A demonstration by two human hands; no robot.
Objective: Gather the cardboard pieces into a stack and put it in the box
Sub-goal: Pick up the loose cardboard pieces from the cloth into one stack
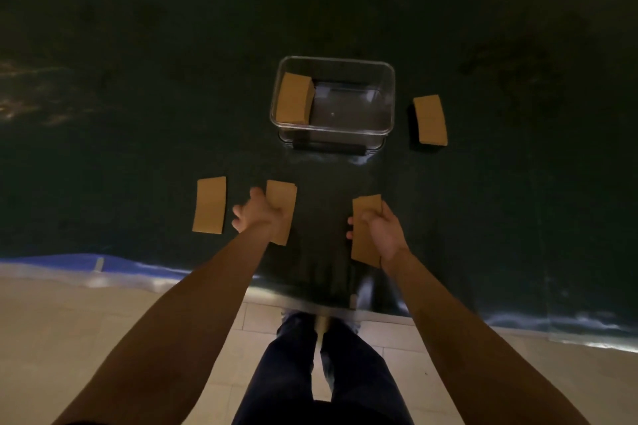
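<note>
A clear plastic box [388, 97] stands on the dark table, with a cardboard stack [294, 98] leaning in its left side. My right hand [381, 229] is shut on a small cardboard stack [366, 245] held just above the table near the front edge. My left hand [257, 214] grips a cardboard piece [283, 200] that lies left of centre. A single cardboard piece [210, 205] lies flat further left, untouched. Another cardboard stack [430, 120] sits to the right of the box.
The dark cloth-covered table [138, 79] stretches far back and to both sides. Its front edge [103, 267] runs across below my hands. My legs and a tiled floor [86, 338] show beneath it.
</note>
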